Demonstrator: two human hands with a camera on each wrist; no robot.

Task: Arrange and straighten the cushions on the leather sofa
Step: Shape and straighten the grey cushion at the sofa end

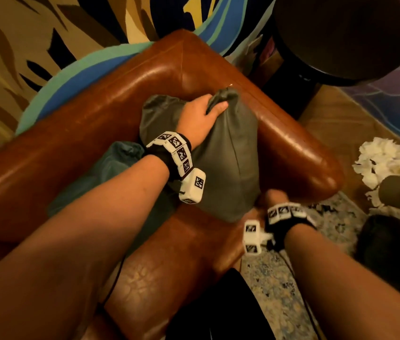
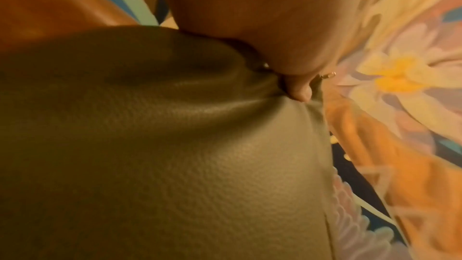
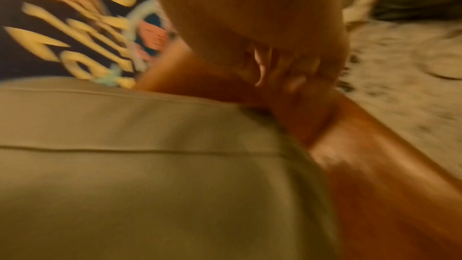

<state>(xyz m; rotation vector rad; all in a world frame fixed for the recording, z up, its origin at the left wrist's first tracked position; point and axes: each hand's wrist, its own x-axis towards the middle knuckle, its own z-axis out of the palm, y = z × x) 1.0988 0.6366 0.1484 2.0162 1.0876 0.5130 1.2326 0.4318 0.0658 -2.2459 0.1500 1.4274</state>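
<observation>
Brown leather sofa (image 1: 100,119) cut off at frame edges. Grey cushion (image 1: 226,153) stood in the sofa corner; teal cushion (image 1: 110,173) partly hidden behind the forearm. Top corner of grey cushion is pinched by left hand (image 1: 201,116). Right hand (image 1: 273,197) blurred at the cushion's lower edge; grip cannot be told.

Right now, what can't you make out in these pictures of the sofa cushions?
- Right hand: head view, fingers hidden behind the grey cushion; right wrist view too blurred to judge its grip.
- Teal cushion: mostly covered by the left forearm.
- Left hand: fingertips buried in the bunched corner.
</observation>
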